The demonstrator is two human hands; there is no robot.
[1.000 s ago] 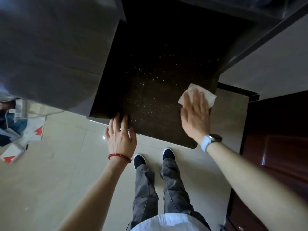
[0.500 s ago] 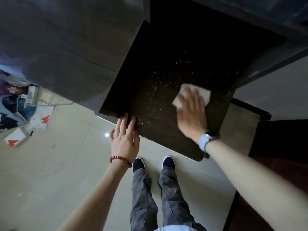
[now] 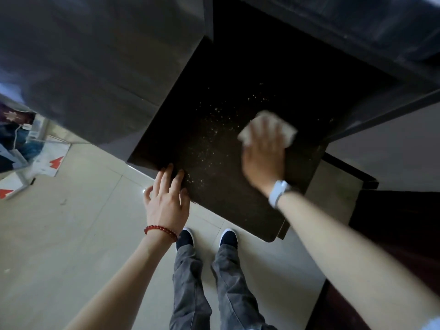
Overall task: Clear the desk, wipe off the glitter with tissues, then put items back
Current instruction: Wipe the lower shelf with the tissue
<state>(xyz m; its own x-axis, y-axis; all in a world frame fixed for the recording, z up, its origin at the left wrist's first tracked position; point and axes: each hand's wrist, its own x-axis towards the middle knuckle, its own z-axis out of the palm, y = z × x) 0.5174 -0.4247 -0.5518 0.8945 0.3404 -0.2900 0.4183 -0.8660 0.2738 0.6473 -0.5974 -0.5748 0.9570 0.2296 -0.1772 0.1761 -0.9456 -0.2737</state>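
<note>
A dark brown desk top [image 3: 238, 206] fills the middle of the head view, speckled with pale glitter [image 3: 209, 141] across its centre. My right hand [image 3: 264, 158], with a white watch on the wrist, presses a white tissue [image 3: 289, 133] flat against the right part of the desk; the hand is blurred. My left hand [image 3: 166, 198], with a red bead bracelet, rests with spread fingers on the near left edge of the desk and holds nothing.
A tall grey cabinet side [image 3: 95, 67] stands left of the desk and a dark panel [image 3: 357, 32] behind it. A dark wooden door [image 3: 392, 234] is at the right. Bags and papers [image 3: 42, 158] lie on the pale tiled floor at the left.
My right hand has slid the tissue leftward and a little away from me over the desk. My left hand has stayed at the near edge.
</note>
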